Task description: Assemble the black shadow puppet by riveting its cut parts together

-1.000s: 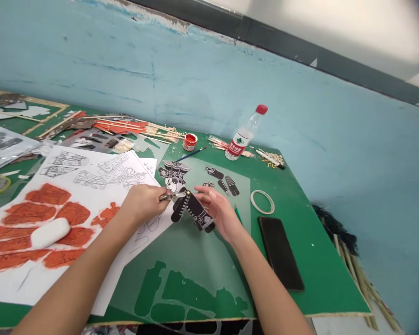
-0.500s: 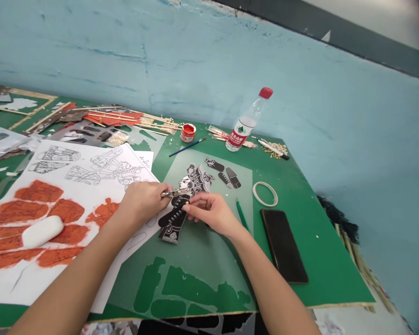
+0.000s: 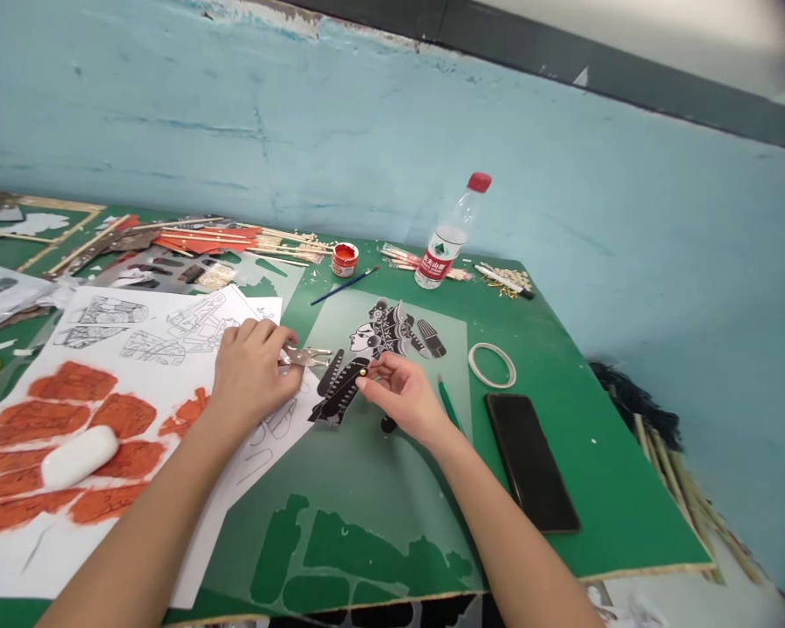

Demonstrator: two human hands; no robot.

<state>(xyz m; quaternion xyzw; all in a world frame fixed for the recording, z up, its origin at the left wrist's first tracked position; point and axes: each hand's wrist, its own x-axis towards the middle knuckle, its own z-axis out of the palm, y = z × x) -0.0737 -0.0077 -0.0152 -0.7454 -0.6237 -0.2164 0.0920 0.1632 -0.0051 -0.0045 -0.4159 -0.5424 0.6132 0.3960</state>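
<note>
My left hand (image 3: 255,362) is closed around metal pliers (image 3: 306,356), whose jaws point right, just left of a black-and-white shadow puppet (image 3: 344,384). Between thumb and fingers, my right hand (image 3: 402,397) pinches the puppet's upper body near a small gold-coloured fastener (image 3: 363,372). A white profile face and patterned headdress (image 3: 392,327) top the figure. Some of its pieces lie partly behind my right fingers. A loose striped black piece (image 3: 432,338) rests to the right on the translucent sheet (image 3: 454,349).
Printed drawings with orange-painted shapes (image 3: 78,384) cover the left side, with a white rounded object (image 3: 79,458) on them. A bottle (image 3: 448,240), red paint jar (image 3: 344,260) and paintbrush (image 3: 344,286) stand or lie behind. Right are a tape roll (image 3: 492,365), green pencil (image 3: 450,406) and phone (image 3: 531,462).
My left hand has drawn the pliers left, away from the fastener. My right hand and the puppet have shifted slightly right, and the puppet is turned. The camera view has shifted a little.
</note>
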